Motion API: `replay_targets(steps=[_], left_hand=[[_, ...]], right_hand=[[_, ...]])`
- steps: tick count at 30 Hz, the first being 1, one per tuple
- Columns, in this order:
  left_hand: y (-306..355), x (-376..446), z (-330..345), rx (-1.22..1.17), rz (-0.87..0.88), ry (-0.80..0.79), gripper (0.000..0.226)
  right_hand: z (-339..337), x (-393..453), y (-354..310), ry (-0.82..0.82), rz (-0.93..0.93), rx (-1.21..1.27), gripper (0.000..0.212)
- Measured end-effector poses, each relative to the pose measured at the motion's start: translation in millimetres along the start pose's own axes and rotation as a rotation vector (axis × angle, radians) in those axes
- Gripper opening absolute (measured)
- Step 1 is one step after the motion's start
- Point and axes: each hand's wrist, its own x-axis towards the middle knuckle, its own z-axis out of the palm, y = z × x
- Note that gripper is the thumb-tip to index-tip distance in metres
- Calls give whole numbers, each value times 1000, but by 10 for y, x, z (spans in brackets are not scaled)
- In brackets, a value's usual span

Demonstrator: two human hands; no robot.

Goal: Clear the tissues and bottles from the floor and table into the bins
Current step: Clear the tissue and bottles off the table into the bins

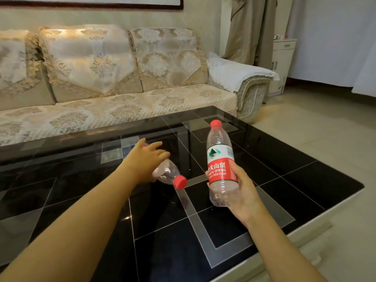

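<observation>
While the right hand (242,190) grips a crumpled clear plastic bottle (220,159) upright, red cap up, above the glossy black table (305,169) near its right edge, the left hand (145,159) closes around a second bottle (169,175) mid-surface, tilted, its cap toward the near edge.

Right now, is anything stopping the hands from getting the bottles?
No. The right hand already holds one bottle upright. The left hand is on the second bottle, tipped over the table. No bins are in view.
</observation>
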Motion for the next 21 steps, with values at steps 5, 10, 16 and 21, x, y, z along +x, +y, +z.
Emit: replay_targets(steps=[5,10,16,21], left_hand=[[-71,-696,-266,-634,-359,186,72],[-42,-1482,-580,-1485,-553,306,66],[167,-2446,-824,-1830,-629,343,67],[672,-3006,-842,-1909,-674,345,57]], right_hand=[[71,-78,-26,-103,-86,-54,79],[177,-387,46,-124,-132,-96,78],[425,-1123,332,-282,-130,-287,90],[580,-1758,521,-359,-165,-447,97]])
